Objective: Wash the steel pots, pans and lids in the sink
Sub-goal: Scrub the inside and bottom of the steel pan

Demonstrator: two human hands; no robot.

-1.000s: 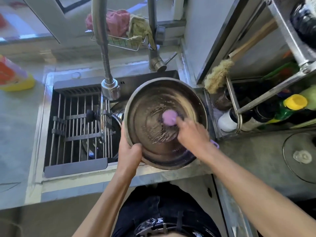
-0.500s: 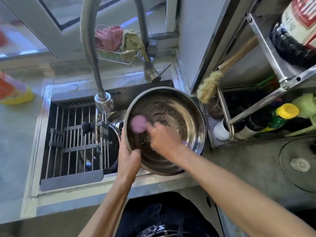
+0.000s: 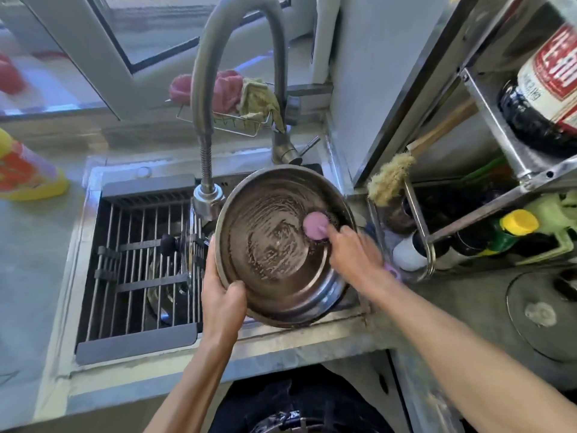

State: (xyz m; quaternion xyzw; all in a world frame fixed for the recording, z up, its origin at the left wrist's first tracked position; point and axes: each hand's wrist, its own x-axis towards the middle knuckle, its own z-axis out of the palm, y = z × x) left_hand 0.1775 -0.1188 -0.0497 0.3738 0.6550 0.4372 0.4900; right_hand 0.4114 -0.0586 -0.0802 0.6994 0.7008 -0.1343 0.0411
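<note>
Head view: scrubber (image 3: 316,225) now at the right inner wall of the steel pot (image 3: 285,245), having crossed from the left side half a second ago; soapy streaks cover the base. Right hand (image 3: 352,256) has its fingers curled round the scrubber handle, left hand (image 3: 222,296) grips the near-left rim, pot tilted over the sink (image 3: 93,245). Judgement: interior scrub well along, rinse pending.
</note>
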